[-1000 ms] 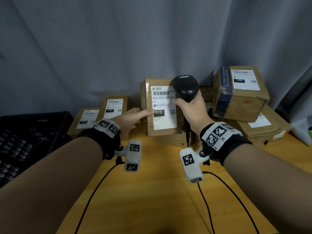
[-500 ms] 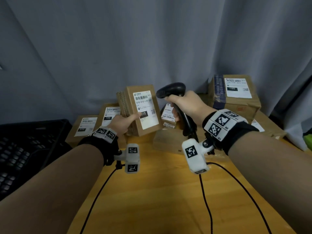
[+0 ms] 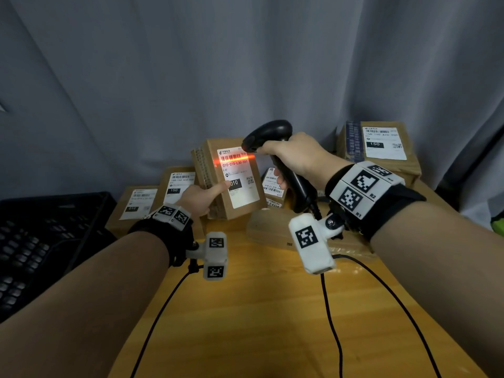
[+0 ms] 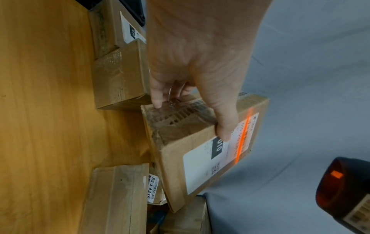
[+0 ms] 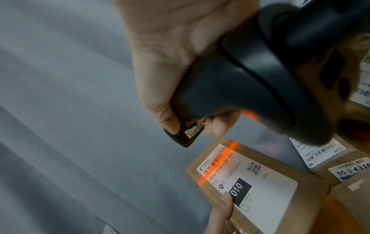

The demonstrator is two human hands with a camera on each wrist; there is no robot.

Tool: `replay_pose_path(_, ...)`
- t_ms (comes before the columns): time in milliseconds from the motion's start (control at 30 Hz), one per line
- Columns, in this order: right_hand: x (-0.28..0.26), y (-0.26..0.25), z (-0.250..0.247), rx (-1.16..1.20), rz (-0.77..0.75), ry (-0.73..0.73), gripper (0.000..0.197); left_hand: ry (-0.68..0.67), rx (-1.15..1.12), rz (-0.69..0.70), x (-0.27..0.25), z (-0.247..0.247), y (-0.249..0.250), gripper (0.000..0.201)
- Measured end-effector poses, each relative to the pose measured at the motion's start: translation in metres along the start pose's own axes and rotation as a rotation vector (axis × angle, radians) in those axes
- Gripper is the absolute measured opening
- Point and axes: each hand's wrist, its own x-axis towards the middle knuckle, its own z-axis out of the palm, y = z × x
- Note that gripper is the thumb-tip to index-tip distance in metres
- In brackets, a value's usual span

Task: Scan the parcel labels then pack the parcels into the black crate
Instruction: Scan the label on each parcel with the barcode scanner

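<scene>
Wooden table [image 3: 272,323] carries a scatter of labelled cardboard parcels against a grey curtain [image 3: 245,64]. Black crate [image 3: 41,241] stands at the table's left end, beside the leftmost parcels; its contents cannot be made out.

Held parcel [image 3: 231,197]: small brown carton raised above the table, label facing the person, tilted slightly. Left hand [image 3: 200,199] grips it at the left edge, thumb [image 4: 226,131] on the label face by the "010" block, other fingers [image 4: 157,98] curled over the taped side panel.

Shipping label [image 5: 260,190]: orange scan line crosses the barcode near its top edge, so the scan step is judged in hand; packing not yet done.

Barcode scanner [image 3: 275,159]: right hand [image 3: 297,159] wraps the handle, forefinger at the trigger, nose aimed at the label and near it.

Handling, judged: carton is held one-handed by an edge pinch, so likely light; walls look stiff, but tape on the side panel is wrinkled and may be slick. For the crate, a hold across two opposite faces seems safer than this edge pinch.
</scene>
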Motion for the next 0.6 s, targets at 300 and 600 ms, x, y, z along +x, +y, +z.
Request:
replay_pose_path(300, -0.001, 0.001, 0.001, 0.024, -0.017, 0.005, 0.032, -0.026, -0.002, -0.017, 0.001, 0.004, 0.000, 0.079)
replay_pose_path(600, 0.005, 0.011, 0.005, 0.102, -0.023, 0.017, 0.029, -0.031, -0.005, -0.037, 0.004, 0.003, -0.003, 0.076)
